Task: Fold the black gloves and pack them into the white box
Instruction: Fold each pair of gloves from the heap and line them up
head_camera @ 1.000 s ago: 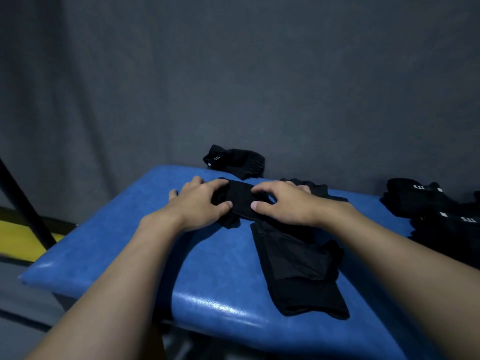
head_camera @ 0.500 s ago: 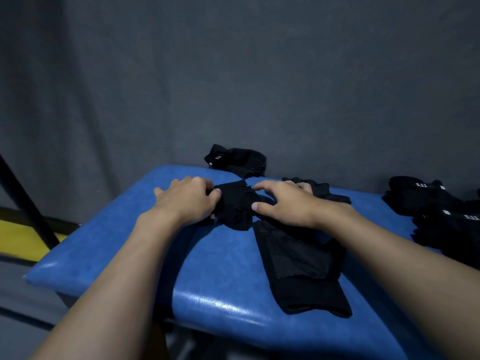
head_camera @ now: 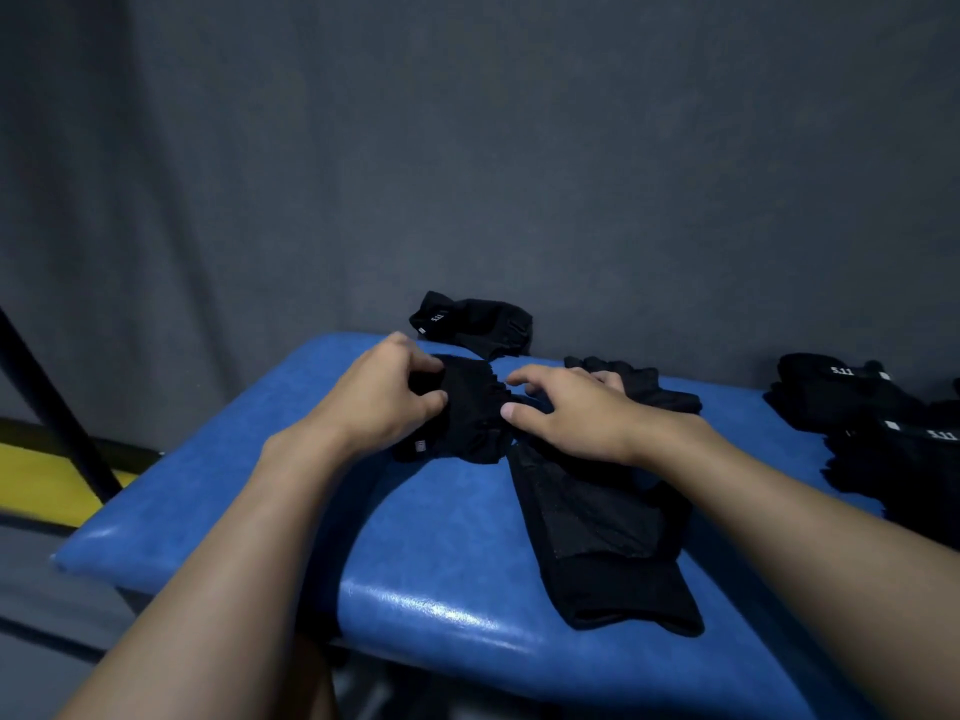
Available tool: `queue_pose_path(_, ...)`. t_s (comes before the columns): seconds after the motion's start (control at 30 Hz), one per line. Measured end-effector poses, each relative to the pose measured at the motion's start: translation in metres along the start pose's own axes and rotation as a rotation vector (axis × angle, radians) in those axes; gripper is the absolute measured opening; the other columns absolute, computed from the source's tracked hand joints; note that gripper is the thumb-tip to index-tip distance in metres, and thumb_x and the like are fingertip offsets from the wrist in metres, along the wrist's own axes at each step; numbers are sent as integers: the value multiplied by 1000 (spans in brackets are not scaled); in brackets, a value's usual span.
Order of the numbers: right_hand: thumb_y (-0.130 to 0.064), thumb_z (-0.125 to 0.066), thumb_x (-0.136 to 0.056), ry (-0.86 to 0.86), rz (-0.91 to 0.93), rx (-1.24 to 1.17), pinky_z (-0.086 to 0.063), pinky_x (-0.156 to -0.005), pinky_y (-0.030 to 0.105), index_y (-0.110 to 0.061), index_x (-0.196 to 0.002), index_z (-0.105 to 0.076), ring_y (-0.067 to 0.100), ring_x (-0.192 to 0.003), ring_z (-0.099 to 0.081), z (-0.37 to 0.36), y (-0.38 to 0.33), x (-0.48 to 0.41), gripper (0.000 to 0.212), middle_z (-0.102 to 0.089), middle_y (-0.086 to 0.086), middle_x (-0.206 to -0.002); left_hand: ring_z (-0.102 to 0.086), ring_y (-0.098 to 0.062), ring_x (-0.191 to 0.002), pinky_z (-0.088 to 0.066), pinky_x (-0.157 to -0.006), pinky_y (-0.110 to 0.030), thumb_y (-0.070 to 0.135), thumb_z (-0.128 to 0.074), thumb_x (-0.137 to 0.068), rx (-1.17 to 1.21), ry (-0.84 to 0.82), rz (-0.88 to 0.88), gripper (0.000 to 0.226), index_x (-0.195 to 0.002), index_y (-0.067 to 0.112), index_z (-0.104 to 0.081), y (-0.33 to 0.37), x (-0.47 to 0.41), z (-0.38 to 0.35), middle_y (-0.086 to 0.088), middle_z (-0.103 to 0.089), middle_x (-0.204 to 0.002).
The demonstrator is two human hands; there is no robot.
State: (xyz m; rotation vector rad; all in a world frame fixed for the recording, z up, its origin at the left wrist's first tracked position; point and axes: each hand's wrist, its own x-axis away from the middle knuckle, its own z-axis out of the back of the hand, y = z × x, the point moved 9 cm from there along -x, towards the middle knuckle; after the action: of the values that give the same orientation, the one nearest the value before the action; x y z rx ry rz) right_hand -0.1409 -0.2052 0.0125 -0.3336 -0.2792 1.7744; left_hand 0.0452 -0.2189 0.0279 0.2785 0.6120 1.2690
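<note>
**Bunched glove** (head_camera: 470,415): black, gathered into a short wad on the blue padded table (head_camera: 441,589), mid-table toward the far edge. Taking 12 o'clock as away from the person, its long axis runs roughly 12–6. The ruffled edge faces 3 o'clock, and a small white tag shows at the 7 o'clock corner. Cannot tell which end is the cuff.

**Flat glove** (head_camera: 597,522): spread out at the wad's 5 o'clock, long axis 11–5, cuff end at the near table edge. Its far end meets the wad; black on black, so I cannot tell if it is touching or tucked under.

**Left hand** (head_camera: 379,402): at the wad's 9 o'clock. Fingers curl over the wad's top and the thumb presses its near-left side, a narrow grip holding the wad.

**Right hand** (head_camera: 571,418): at the wad's 3 o'clock. Fingers are spread wide and nearly straight, gripping nothing. The thumb tip touches the ruffled edge, and the palm rests on the flat glove's far end. The forearm crosses above that glove's right side.

**Around:**
- Crumpled glove (head_camera: 654,392) at 2 o'clock, partly under the right fingers.
- Far glove (head_camera: 472,327) at 12 o'clock on the table's back edge, apart from the wad, with white "5.11" print.
- Glove pile (head_camera: 857,407) at 3 o'clock, well apart.
- Grey backdrop (head_camera: 519,148) behind the table.
- Black pole (head_camera: 52,407) at 9 o'clock, off the table.
</note>
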Motion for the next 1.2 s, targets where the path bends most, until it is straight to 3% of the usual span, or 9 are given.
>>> queue_pose_path(0.13, -59, -42, -95, 25, 1, -18, -10, -117, 48, -39, -140, -40, 14, -132, -44, -2, 1, 1, 50, -61, -8, -127, -46, 2, -102, -31, -84, -6, 20, -66, -92, 94, 157, -152, 37, -129, 16, -65, 25, 7, 19, 11, -47, -118)
queue_pose_path(0.23, -59, -40, -95, 67, 29, -79, -11, -117, 49, -43, -143, -31, 10, -124, -50, 3, -2, 4, 51, -66, -12, -115, -42, 15, -100, -27, -83, 5, 14, -64, -93, 146, 217, -252, 39, -132, 13, -62, 41, 16, 27, 13, -44, -118)
queue_pose_path(0.37, -56, -50, -92, 104, 27, -290, -20, -116, 42, -50, -141, -31, 5, -113, -54, 16, -6, 11, 53, -66, -12, -108, -41, 21, -109, -29, -91, 2, 4, -61, -92, 227, 292, -364, 40, -131, 12, -63, 58, 26, 36, 10, -47, -120)
queue_pose_path(0.47, -56, -61, -82, 90, 45, -550, -40, -108, 47, -58, -129, -38, 10, -106, -63, 20, -7, 14, 53, -67, -3, -109, -44, 16, -111, -32, -92, -1, 0, -59, -91, 290, 336, -378, 40, -130, 12, -64, 63, 31, 40, 14, -48, -117)
queue_pose_path(0.67, -11, -70, -87, 179, 89, -891, -57, -85, 35, -32, -121, -51, 20, -93, -69, 40, -8, 29, 45, -64, 16, -114, -53, 2, -111, -43, -95, -17, -1, -63, -90, 458, 364, -318, 40, -123, 21, -67, 62, 35, 44, 15, -51, -117)
queue_pose_path(0.77, 3, -66, -86, 253, 94, -952, -56, -77, 25, -22, -120, -54, 12, -83, -67, 53, -6, 38, 44, -64, 9, -112, -56, 3, -98, -42, -87, -13, 2, -66, -88, 576, 331, -283, 38, -111, 32, -68, 65, 38, 41, 14, -53, -112)
queue_pose_path(0.93, 6, -63, -88, 313, 90, -942, -54, -70, 22, -16, -123, -59, 8, -64, -60, 73, 1, 61, 41, -62, -8, -94, -62, 9, -84, -45, -75, -7, 1, -63, -93, 782, 168, -163, 28, -110, 21, -72, 73, 44, 25, 7, -64, -116)
queue_pose_path(1.1, -2, -66, -89, 333, 58, -930, -51, -80, 31, -23, -126, -62, 19, -81, -57, 86, 14, 90, 43, -64, -5, -109, -68, -10, -99, -51, -83, -21, 9, -65, -94, 898, 6, -93, 34, -124, 23, -67, 81, 56, 5, 4, -70, -120)
queue_pose_path(1.2, 1, -64, -89, 278, 39, -994, -51, -85, 32, -20, -133, -57, 20, -85, -57, 82, 24, 105, 49, -64, 2, -118, -71, -12, -98, -53, -80, -17, 7, -65, -92, 919, -39, -63, 37, -128, 19, -63, 91, 70, -2, -2, -69, -122)
